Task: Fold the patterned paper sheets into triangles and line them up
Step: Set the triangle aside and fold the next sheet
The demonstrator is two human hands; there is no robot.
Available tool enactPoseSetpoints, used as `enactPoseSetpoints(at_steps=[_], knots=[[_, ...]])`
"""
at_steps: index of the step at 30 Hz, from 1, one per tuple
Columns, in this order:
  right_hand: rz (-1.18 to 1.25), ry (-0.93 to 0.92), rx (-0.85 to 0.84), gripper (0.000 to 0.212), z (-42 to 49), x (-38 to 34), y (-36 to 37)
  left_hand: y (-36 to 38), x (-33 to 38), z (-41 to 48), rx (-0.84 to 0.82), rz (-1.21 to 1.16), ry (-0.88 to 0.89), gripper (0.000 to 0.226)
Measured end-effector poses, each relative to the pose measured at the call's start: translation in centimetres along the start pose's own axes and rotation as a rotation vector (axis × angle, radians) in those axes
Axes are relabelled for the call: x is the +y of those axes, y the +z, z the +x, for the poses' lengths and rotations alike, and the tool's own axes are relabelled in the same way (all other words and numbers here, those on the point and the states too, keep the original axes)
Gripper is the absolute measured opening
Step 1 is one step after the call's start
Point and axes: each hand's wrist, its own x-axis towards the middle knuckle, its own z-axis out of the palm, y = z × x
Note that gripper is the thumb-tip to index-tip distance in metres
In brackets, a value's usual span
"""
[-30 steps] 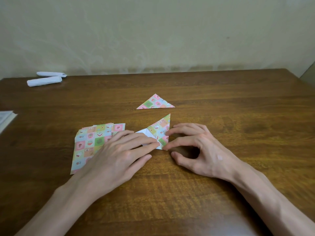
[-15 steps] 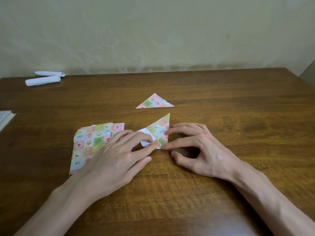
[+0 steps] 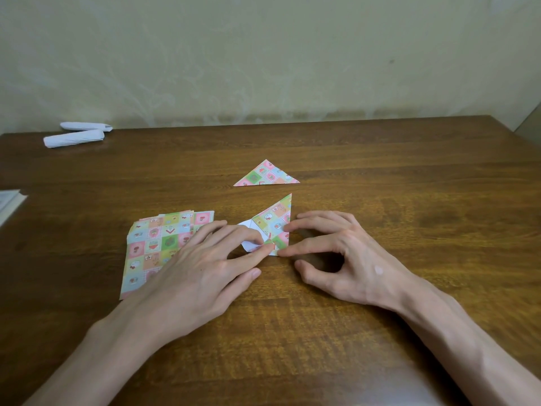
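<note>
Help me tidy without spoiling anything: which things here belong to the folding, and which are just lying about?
In the job: half-folded patterned paper sheet, pressed by the left hand and right hand; finished patterned paper triangle; stack of flat patterned paper squares.
Lying about: two white paper rolls; white sheets at far left.

table [image 3: 395, 159]: dark brown wood grain, fills lower two thirds of frame | wall [image 3: 263, 54]: pale cream, faint swirl pattern, behind far table edge | white rolls [image 3: 74, 138]: two, lying side by side, touching, upper left on table by wall | white stack [image 3: 10, 200]: flat, cut off by left frame edge
</note>
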Motion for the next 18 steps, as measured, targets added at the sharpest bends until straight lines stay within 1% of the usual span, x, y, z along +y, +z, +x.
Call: enactPoseSetpoints(at_steps=[8, 14, 18], knots=[[-0.023, 0.008, -0.020, 0.034, 0.0, -0.4, -0.2, -0.1, -0.1, 0.0, -0.032, -0.021, 0.003, 0.049], [-0.094, 0.010, 0.020, 0.031, 0.0, -1.0, 0.0, -0.1, 0.0, 0.0, -0.027, -0.009, 0.004, 0.049], [-0.109, 0.008, 0.029, 0.030, -0.1, -1.2, 0.1, -0.1, -0.2, -0.1, 0.020, 0.020, 0.013, 0.047]])
